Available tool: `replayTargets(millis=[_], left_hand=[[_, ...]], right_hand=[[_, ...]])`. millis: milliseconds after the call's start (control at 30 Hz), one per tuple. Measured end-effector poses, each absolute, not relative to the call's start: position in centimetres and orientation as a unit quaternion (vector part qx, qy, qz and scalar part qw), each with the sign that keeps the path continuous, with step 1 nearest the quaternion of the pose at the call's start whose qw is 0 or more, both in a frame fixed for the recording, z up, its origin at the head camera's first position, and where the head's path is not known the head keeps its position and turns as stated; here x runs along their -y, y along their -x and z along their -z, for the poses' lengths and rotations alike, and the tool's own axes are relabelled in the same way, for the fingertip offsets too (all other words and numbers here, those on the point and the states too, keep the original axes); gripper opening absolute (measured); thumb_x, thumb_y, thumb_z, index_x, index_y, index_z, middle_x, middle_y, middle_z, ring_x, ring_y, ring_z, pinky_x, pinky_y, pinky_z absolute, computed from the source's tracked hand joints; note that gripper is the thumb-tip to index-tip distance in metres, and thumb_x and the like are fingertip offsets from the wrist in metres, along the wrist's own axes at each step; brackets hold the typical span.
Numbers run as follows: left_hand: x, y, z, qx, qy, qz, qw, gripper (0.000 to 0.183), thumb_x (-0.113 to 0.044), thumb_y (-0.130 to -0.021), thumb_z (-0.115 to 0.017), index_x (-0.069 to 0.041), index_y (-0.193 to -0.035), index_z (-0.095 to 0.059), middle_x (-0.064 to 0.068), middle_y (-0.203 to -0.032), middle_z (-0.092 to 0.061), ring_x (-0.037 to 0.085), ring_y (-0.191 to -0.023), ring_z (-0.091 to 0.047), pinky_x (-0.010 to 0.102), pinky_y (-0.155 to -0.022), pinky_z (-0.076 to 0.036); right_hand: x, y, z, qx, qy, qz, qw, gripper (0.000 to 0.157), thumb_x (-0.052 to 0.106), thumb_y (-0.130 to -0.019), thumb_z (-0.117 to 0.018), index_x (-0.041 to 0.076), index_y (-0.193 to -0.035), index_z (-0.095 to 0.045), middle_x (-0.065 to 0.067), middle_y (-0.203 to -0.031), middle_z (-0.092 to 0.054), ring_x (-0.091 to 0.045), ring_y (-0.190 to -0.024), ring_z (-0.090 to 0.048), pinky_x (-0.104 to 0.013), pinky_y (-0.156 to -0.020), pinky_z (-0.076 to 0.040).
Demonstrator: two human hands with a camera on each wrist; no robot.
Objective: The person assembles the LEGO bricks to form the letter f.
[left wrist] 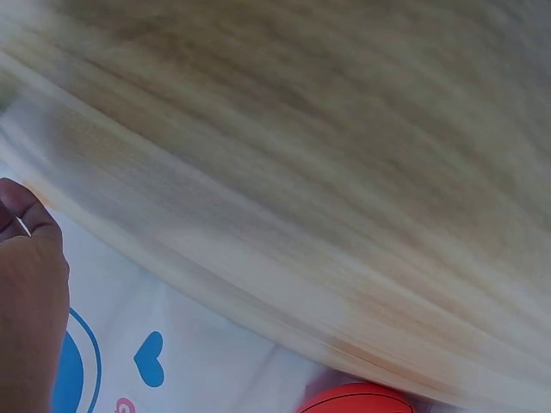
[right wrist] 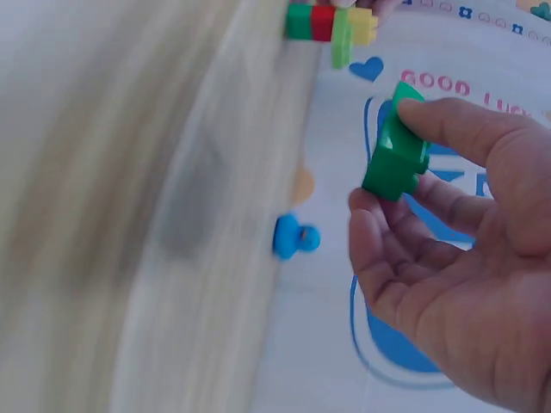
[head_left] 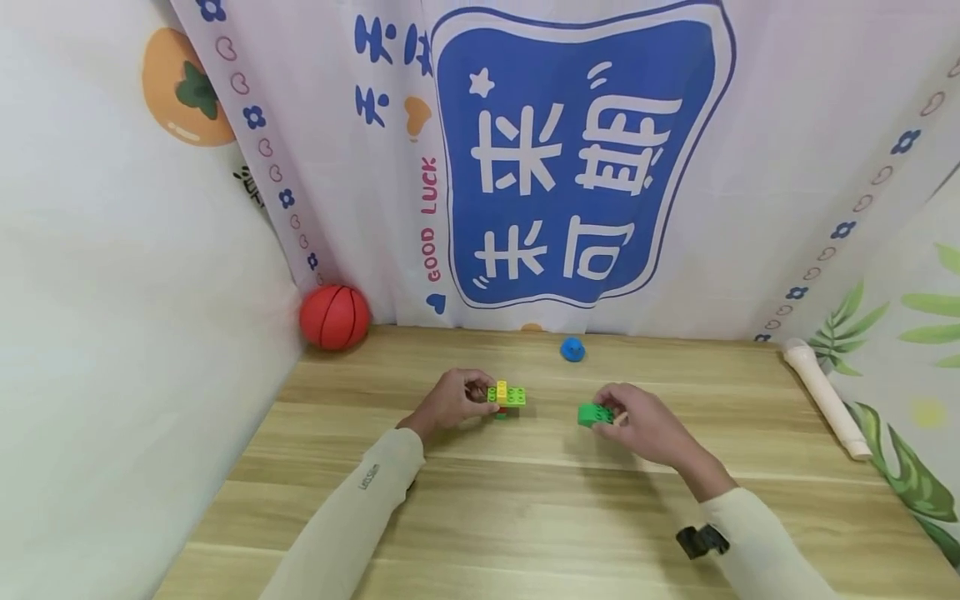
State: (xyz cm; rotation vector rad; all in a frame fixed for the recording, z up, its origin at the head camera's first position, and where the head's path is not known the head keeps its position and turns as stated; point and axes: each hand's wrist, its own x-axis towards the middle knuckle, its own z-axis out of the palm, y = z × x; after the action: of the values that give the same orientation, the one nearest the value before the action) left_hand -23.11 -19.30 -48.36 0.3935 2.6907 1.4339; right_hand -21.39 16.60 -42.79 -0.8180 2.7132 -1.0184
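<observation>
In the head view, my left hand (head_left: 456, 398) holds the left end of a small stack of toy building bricks, thumb in front. The stack has a lime-green plate (head_left: 517, 397) with a yellow brick (head_left: 502, 387) on top. Red (right wrist: 322, 23) and green bricks (right wrist: 299, 22) under the plate show in the right wrist view. To the right, my right hand (head_left: 637, 423) pinches a loose green brick (right wrist: 396, 155) between thumb and fingers, apart from the stack. The left wrist view shows part of my left hand (left wrist: 33, 292) at its edge, without the bricks.
A small blue toy duck (head_left: 572, 349) sits near the back of the wooden table (head_left: 510, 517). At the back left corner is a red ball (head_left: 334, 317). A pale stick-shaped object (head_left: 827, 400) lies along the right side. Printed cloth (head_left: 405, 250) hangs behind.
</observation>
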Motion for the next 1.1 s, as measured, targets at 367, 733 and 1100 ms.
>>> replayTargets(millis=[367,733,1100], left_hand=[[19.3,22.9,48.5,-0.868,-0.124,-0.480,0.032,0.029,-0.011,-0.091,-0.087,-0.004,-0.117,-0.078,0.006,-0.097,-0.070,0.015,-0.087,-0.059,0.023,-0.077,-0.052],[19.0,23.1,48.8,-0.870,-0.135,-0.472,0.031,0.032,-0.014,-0.092,-0.087,-0.005,-0.120,-0.077,0.006,-0.099,-0.071,0.015,-0.088,-0.060,0.023,-0.078,-0.053],[19.2,23.2,48.7,-0.871,-0.135,-0.471,0.031,0.032,-0.013,-0.091,-0.087,-0.004,-0.120,-0.077,0.007,-0.100,-0.072,0.015,-0.088,-0.060,0.022,-0.078,-0.053]], right_hand=[[-9.6,23.9,42.2,-0.883,0.310,0.353,0.003,0.034,0.015,-0.095,-0.083,0.005,-0.126,-0.072,-0.009,-0.113,-0.074,-0.025,-0.105,-0.071,-0.042,-0.086,-0.061],[-8.1,24.4,43.6,-0.946,0.195,0.260,-0.005,0.039,0.020,-0.101,-0.069,0.005,-0.137,-0.068,-0.026,-0.136,-0.058,-0.036,-0.111,-0.064,-0.054,-0.092,-0.058],[-10.1,23.8,47.7,-0.973,0.143,0.182,0.027,0.044,0.020,-0.104,-0.064,-0.014,-0.131,-0.058,-0.035,-0.127,-0.046,-0.025,-0.068,-0.057,-0.030,-0.054,-0.049]])
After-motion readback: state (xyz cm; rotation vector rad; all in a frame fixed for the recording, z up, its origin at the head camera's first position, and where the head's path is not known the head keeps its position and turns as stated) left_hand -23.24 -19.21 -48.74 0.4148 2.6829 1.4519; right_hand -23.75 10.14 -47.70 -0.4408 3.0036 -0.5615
